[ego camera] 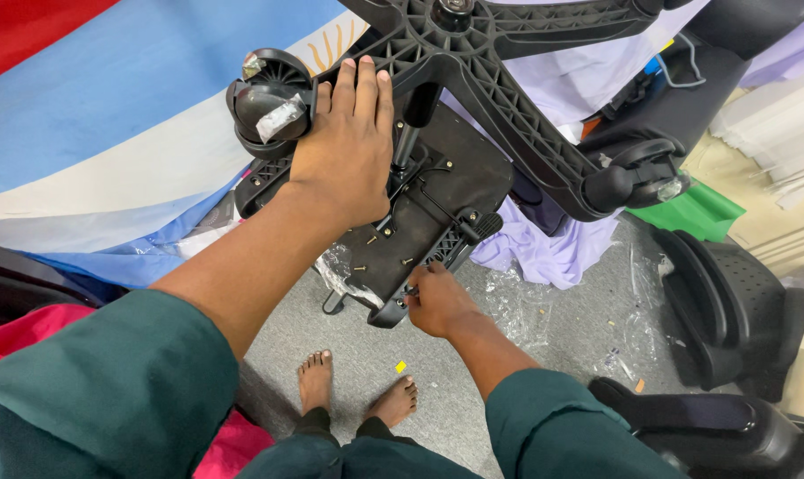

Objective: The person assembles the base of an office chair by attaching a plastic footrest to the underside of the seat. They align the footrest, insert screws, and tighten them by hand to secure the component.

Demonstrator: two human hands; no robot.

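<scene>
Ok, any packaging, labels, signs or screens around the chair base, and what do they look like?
No signs or screens.
Clear plastic wrap: taped on the castor beside the left hand.
Clear plastic bag: crumpled under the black seat plate, left of the right hand.
Clear plastic scraps: on the grey floor, right of that hand.
Yellow sticker: small, on the floor by the feet.

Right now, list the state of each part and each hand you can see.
chair base: upside down, star legs uppermost
caster: fitted on a leg end, partly wrapped in plastic
seat plate: underside showing, loose screws lying on it
left hand: open, flat on a base leg
right hand: closed on the seat plate's lower edge
</scene>
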